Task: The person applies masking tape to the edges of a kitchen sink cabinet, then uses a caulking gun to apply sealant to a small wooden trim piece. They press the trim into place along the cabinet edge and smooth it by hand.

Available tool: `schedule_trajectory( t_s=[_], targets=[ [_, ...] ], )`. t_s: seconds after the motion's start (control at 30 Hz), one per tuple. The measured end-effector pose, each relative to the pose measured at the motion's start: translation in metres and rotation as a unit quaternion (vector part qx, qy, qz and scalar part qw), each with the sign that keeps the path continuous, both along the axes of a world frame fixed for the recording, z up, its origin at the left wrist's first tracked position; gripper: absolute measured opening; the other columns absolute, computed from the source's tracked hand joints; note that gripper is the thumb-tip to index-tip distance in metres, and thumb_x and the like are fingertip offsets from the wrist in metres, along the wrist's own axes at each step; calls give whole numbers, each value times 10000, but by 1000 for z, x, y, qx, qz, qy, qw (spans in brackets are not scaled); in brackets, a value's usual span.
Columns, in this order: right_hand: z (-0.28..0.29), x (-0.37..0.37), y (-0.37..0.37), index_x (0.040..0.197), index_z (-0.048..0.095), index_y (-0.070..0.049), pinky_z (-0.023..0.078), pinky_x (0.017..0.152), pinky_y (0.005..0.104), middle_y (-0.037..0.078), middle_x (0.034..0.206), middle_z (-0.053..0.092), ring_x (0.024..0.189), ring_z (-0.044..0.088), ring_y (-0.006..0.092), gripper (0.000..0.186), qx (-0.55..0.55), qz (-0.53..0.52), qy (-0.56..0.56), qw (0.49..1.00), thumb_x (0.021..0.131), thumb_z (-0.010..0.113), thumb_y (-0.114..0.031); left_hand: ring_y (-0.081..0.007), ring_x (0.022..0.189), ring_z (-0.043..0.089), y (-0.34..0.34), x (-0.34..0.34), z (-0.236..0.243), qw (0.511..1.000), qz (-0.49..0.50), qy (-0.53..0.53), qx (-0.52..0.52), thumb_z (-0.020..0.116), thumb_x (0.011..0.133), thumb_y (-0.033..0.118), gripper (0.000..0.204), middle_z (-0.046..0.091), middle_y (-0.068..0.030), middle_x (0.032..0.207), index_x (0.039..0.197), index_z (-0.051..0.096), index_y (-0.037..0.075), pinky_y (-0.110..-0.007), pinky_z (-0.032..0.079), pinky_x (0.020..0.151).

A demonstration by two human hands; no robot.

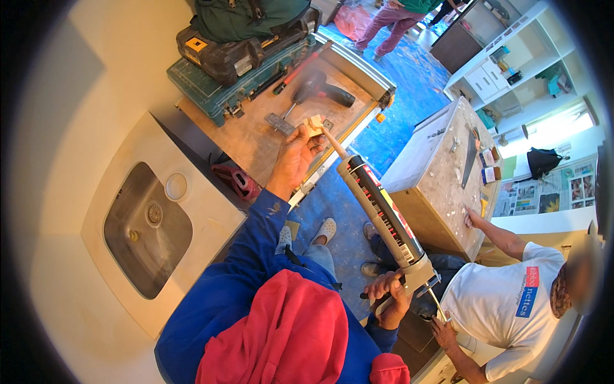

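My left hand (293, 160) is closed, pinching a small pale wood block (313, 124) between its fingertips. The fingers of my right hand (393, 299) wrap round the handle and trigger of a caulking gun (405, 257), which lies slanted across the view. A black cartridge (385, 203) with a coloured label sits in its frame. The tan nozzle (336, 142) points up and left, its tip right at the block; whether they touch I cannot tell. Beyond the block, a drill (320, 89) and a small dark metal piece (279, 123) lie on a wooden worktop (246, 144).
A sink (148, 230) is set in a pale counter at left. Tool cases (214, 86) are stacked at the worktop's far end. At right, a co-worker in a white shirt (505, 297) rests a hand on a wooden cabinet (441, 185). Blue sheeting (416, 83) covers the floor.
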State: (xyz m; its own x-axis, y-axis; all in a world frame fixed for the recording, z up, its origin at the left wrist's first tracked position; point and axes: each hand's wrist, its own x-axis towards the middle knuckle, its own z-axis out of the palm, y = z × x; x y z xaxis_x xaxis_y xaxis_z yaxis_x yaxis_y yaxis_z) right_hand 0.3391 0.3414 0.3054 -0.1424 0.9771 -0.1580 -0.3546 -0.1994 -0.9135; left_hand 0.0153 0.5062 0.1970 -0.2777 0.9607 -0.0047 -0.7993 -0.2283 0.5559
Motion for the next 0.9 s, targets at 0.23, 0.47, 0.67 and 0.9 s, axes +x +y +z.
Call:
schedule_trajectory(
  t_s=[0.23, 0.47, 0.67, 0.9],
  targets=[
    [-5, 4, 0, 826, 470, -61, 526, 589, 403, 71, 627, 480, 538, 536, 207, 350, -27, -11, 10, 1000, 939, 660, -332, -143, 962, 622, -1, -5, -15, 998, 39, 37, -36, 586, 1070, 300, 381, 685, -60, 1174, 1338, 627, 32, -303, 500, 874],
    [-6, 9, 2, 885, 495, -55, 525, 576, 408, 73, 625, 483, 535, 543, 214, 311, -16, 0, -4, 1000, 945, 656, -314, -138, 983, 598, -5, 4, -11, 996, -6, -81, -30, 581, 1070, 322, 437, 650, -42, 1185, 1413, 562, 52, -304, 507, 895],
    [-11, 8, 3, 996, 508, -45, 520, 580, 412, 74, 623, 481, 520, 523, 222, 247, -9, 5, 5, 1000, 956, 639, -250, -133, 1028, 569, -2, 13, -5, 994, -21, -107, -24, 566, 1066, 385, 486, 630, -30, 1195, 1439, 544, 74, -301, 507, 908],
    [-14, 12, -1, 982, 517, -55, 502, 576, 402, 77, 614, 474, 511, 507, 227, 218, -10, 12, 18, 1000, 959, 628, -241, -188, 1177, 591, -1, 10, -19, 990, -79, -114, 37, 556, 1071, 369, 543, 630, -63, 1315, 1499, 472, 46, -379, 475, 1062]
  ],
)
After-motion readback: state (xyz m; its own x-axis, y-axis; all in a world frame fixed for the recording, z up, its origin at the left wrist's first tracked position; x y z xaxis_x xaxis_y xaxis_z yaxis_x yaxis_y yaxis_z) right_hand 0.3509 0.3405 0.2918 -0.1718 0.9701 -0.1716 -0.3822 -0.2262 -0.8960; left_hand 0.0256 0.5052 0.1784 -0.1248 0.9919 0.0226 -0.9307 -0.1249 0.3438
